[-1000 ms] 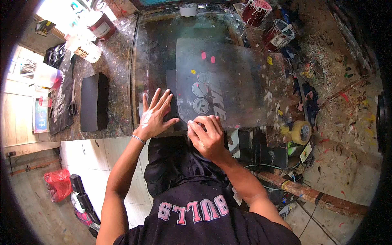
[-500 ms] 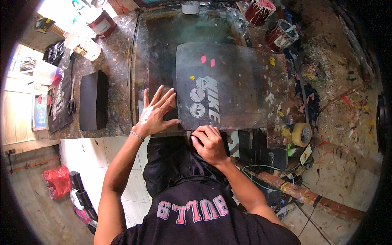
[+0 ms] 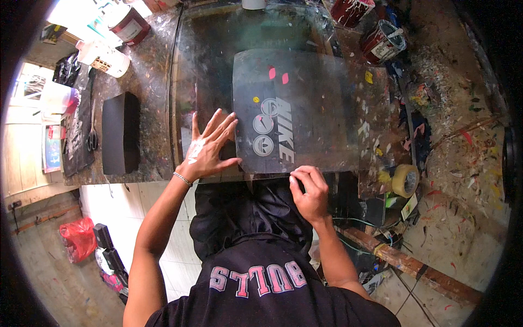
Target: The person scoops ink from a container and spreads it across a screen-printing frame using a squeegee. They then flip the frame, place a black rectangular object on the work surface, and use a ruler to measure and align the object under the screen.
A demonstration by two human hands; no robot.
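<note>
A clear plastic sheet with light grey printed logos and lettering lies on a glass panel set in the worktable. Two pink spots and a yellow one mark the sheet. Fingers spread, my left hand rests flat on the glass, its fingertips at the sheet's left edge. It has a white smear on its back and a bracelet at the wrist. My right hand is at the sheet's near edge, fingers curled and thumb close to the index finger. Whatever is between those fingertips is too small to make out.
Left of the glass stands a black block, with scissors beyond it. Paint cans and a white container are at the far left. More paint-streaked cans stand far right, and a tape roll lies near right.
My right hand has slid to the right along the near edge of the sheet. My left hand keeps its place, fingers spread. The view has shifted slightly.
</note>
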